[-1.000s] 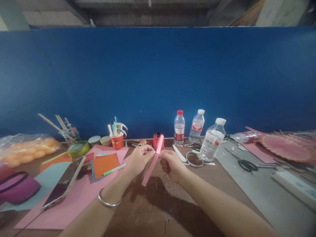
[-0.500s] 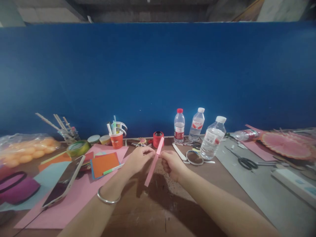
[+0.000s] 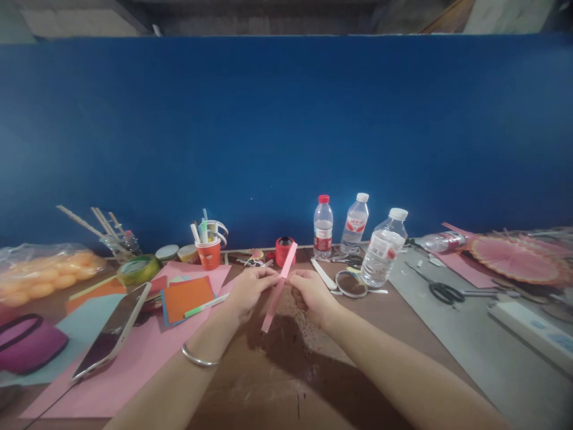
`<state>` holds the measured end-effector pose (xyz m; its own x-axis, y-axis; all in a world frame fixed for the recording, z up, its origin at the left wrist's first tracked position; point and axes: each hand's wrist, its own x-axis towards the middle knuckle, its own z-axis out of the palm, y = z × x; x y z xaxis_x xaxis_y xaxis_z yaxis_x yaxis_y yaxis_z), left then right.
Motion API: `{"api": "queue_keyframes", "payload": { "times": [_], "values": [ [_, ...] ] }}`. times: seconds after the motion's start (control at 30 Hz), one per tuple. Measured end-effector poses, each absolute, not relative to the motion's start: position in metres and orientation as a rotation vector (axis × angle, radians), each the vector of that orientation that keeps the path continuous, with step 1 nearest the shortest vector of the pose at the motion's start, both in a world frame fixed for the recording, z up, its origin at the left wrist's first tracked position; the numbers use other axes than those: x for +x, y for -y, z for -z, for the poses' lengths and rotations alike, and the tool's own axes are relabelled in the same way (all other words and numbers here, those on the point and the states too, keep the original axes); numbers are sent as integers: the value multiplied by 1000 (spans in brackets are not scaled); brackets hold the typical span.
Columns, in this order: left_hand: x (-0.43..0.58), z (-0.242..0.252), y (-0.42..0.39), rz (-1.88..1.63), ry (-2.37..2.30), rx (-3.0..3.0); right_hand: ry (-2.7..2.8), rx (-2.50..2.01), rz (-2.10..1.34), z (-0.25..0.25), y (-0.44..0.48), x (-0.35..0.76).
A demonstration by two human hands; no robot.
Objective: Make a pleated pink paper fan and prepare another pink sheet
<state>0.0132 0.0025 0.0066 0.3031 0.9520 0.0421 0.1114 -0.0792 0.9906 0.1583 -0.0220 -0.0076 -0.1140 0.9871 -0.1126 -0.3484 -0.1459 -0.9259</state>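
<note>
A narrow pink paper strip (image 3: 274, 306) is held up over the brown table, slanting from upper right to lower left, with a bend near its middle. My left hand (image 3: 250, 291), a silver bangle on its wrist, pinches the strip from the left at that bend. From the right, my right hand (image 3: 313, 294) pinches it at about the same spot, fingers curled. Both sets of fingertips nearly meet there and partly cover the paper. Just behind the strip's upper end stands a red tape roll (image 3: 283, 253).
At left lie a phone (image 3: 111, 334), orange paper (image 3: 188, 298), a marker (image 3: 206, 306) and pink paper (image 3: 138, 382); behind is a cup of pens (image 3: 208, 255). To the right stand water bottles (image 3: 383, 249), beside a round lens (image 3: 351, 283), scissors (image 3: 443, 291) and a power strip (image 3: 532, 331).
My left fingers have come closer to the right ones at the strip's bend. The strip stays in both hands, nearly in place. The whole view has shifted slightly.
</note>
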Motion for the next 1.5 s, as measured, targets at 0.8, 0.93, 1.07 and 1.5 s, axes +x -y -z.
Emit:
{"api": "queue_keyframes", "payload": {
  "times": [0.8,0.93,1.07,1.5],
  "values": [
    [4,-20,5,-808,-703,1355,1217,-693,-1607,11,16,171],
    [-6,-24,7,-565,-680,1492,1490,-623,-1701,7,14,186],
    [-9,-27,11,-249,-674,1590,1613,-652,-1864,2,13,198],
    [0,-22,5,-310,-1018,1852,1608,-1128,-1516,-15,29,179]
  ]
}}
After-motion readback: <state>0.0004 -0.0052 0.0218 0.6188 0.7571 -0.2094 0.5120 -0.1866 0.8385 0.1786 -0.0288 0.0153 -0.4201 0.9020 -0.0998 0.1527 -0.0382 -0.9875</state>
